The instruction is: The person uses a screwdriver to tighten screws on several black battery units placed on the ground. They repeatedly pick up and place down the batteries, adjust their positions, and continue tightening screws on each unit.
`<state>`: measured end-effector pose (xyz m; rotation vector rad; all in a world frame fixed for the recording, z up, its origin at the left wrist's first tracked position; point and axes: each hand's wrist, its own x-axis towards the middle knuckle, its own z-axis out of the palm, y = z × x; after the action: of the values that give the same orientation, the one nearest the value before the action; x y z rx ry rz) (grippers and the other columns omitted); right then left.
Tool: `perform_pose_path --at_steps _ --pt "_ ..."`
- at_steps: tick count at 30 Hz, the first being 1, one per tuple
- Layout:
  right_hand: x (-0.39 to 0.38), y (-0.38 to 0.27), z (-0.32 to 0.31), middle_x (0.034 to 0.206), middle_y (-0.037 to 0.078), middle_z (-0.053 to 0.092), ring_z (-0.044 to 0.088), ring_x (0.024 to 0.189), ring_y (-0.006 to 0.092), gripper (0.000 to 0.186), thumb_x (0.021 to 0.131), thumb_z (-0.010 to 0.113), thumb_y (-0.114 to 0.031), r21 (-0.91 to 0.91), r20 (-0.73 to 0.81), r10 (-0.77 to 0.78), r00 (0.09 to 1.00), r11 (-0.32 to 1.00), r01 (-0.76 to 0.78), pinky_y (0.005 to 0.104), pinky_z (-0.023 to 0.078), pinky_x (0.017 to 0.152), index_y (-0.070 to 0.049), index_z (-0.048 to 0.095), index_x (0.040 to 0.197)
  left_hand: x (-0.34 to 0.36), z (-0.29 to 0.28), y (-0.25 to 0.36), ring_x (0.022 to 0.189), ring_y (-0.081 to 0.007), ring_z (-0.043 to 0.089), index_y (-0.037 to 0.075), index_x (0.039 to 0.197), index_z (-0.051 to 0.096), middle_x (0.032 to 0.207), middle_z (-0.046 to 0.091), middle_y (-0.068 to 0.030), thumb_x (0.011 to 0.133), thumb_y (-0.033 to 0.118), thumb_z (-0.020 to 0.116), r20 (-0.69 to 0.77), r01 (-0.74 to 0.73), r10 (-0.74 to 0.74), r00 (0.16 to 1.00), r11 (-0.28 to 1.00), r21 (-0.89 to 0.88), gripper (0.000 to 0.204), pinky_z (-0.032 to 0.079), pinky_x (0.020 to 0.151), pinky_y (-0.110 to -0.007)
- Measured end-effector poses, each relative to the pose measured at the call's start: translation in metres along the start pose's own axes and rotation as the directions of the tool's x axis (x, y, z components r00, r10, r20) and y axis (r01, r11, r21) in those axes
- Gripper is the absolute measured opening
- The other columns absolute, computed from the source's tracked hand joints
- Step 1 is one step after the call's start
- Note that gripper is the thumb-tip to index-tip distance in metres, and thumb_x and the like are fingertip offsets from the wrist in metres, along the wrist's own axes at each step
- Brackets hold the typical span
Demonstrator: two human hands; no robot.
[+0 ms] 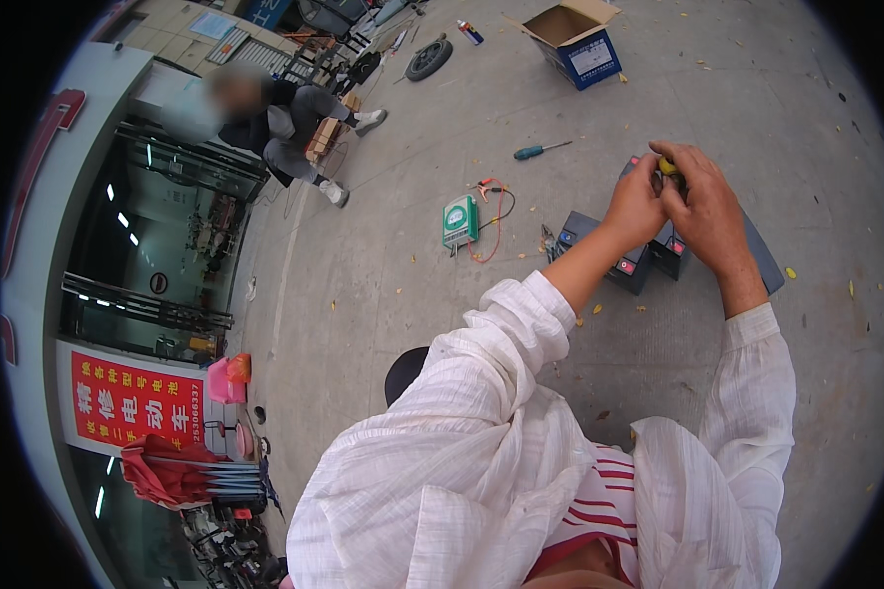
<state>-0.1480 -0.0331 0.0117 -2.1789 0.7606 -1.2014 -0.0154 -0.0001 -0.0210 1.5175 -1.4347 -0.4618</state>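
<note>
While both hands (705, 204), close together, pinch a yellow piece (667, 165), dark batteries (581, 227) stand beneath them. A green device (459, 222) lies leftward.

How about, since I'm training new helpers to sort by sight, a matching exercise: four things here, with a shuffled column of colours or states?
Things:
1. Box
2. Screwdriver
3. Meter
4. Batteries

Descriptions:
A. Green and white
B. Dark grey, partly hidden by the person's left forearm
C. Standing with its top open
D. Lying on the ground, with a blue-green handle

Pairs: 1-C, 2-D, 3-A, 4-B.
</note>
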Motion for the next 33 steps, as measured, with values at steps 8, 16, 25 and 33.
perform_pose_path --at_steps 8,16,25,33 --pt "0.004 0.001 -0.007 0.099 0.013 0.059 0.057 0.096 0.0327 0.029 0.085 0.063 -0.014 -0.021 -0.002 0.029 1.0 0.999 -0.029 0.0392 0.048 0.083 -0.011 0.066 0.114 0.002 -0.008 0.015 0.091 -0.0157 0.064 0.001 0.121 0.051 0.1 0.066 -0.0104 0.086 0.015 0.068 0.161 0.145 -0.127 0.979 0.984 -0.106 0.041 0.051 0.077 -0.03" --pt "-0.008 0.04 0.001 0.103 0.009 0.064 0.06 0.095 0.0318 0.034 0.084 0.065 -0.021 -0.028 -0.072 -0.076 0.995 0.997 0.074 0.0415 0.05 0.085 -0.015 0.064 0.118 0.004 0.006 -0.021 0.095 -0.0103 0.06 -0.001 0.117 0.053 0.103 0.064 -0.0053 0.088 0.009 0.064 0.204 0.175 -0.118 0.972 0.941 -0.289 0.033 0.048 0.082 -0.025" --pt "-0.005 0.037 -0.016 0.098 0.01 0.066 0.062 0.094 0.0285 0.029 0.081 0.065 -0.019 -0.003 -0.001 -0.099 0.995 0.995 0.099 0.0415 0.052 0.079 -0.016 0.07 0.109 -0.003 0.008 -0.004 0.104 -0.012 0.057 0.001 0.122 0.051 0.115 0.061 -0.0075 0.089 0.013 0.064 0.258 0.157 -0.085 0.962 0.949 -0.274 0.038 0.046 0.088 -0.028" --pt "-0.006 0.038 -0.016 0.104 0.009 0.065 0.063 0.094 0.0279 0.037 0.083 0.067 -0.029 -0.067 0.025 0.036 0.999 0.997 -0.034 0.0391 0.051 0.082 -0.013 0.065 0.116 0.003 0.014 -0.011 0.082 -0.0122 0.062 -0.001 0.103 0.056 0.085 0.065 -0.0065 0.081 0.019 0.072 0.138 0.138 -0.117 0.984 0.977 -0.16 0.034 0.05 0.073 -0.03"
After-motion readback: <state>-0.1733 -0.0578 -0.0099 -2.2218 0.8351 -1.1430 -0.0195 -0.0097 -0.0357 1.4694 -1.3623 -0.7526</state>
